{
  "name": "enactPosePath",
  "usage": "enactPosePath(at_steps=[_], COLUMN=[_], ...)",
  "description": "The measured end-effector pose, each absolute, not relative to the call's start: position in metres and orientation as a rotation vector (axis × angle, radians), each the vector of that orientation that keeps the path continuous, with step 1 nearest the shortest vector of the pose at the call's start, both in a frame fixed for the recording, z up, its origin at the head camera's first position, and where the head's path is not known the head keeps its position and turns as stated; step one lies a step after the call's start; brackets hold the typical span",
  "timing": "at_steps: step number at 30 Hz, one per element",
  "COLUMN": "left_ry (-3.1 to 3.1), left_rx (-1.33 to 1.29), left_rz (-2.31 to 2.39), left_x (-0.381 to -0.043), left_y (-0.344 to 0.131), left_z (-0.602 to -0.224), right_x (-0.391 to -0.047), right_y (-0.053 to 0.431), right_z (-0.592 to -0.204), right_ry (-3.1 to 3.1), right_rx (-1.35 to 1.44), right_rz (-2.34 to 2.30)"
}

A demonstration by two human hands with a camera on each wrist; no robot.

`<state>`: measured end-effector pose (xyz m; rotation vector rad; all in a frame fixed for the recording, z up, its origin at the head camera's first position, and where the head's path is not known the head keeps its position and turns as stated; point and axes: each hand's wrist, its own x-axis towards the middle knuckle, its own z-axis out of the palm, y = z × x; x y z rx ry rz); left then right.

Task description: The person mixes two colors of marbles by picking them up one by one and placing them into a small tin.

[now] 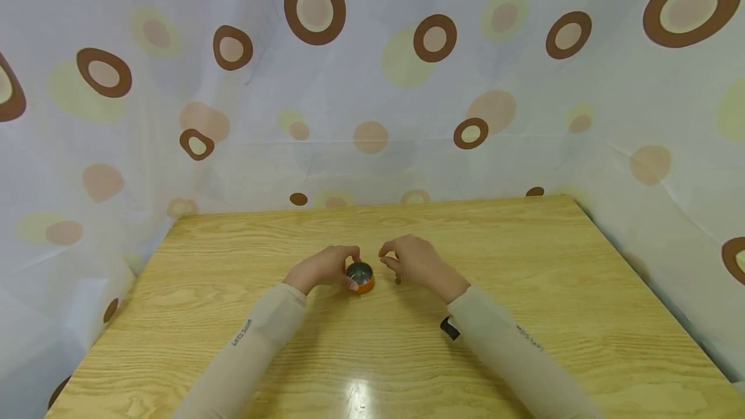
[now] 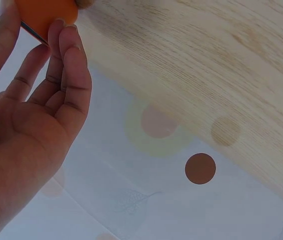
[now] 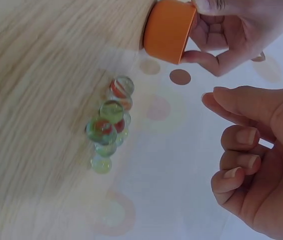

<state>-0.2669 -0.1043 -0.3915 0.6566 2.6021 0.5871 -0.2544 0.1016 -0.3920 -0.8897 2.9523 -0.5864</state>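
Observation:
An orange cup (image 1: 365, 288) with a shiny metallic inside sits near the middle of the table, its mouth facing up. My left hand (image 1: 326, 267) grips it from the left, thumb and fingers at its rim; the right wrist view shows this cup (image 3: 169, 31) from the side. Several clear glass marbles (image 3: 109, 122) with coloured swirls are bunched on the wood beside my right hand (image 3: 261, 150). That hand hovers right of the cup, thumb and index finger extended close together, the others bent. No marble shows between its fingertips. What lies inside the cup is unclear.
The wooden table (image 1: 524, 257) runs back to a white hanging sheet (image 1: 372, 96) printed with brown, yellow and pink rounds, which also lines both sides. A small black object (image 1: 450, 328) shows at the right sleeve.

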Motion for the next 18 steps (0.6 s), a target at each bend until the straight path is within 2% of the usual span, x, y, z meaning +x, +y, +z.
enactPosePath(at_steps=[18], left_ry=[2.619], left_rx=[0.674], left_rz=[0.619], left_x=[-0.266], left_y=[-0.106], left_z=[-0.392], right_x=[-0.253], right_y=[0.128], right_z=[-0.389], right_ry=[2.994], right_rx=[-0.778], right_rz=[-0.522])
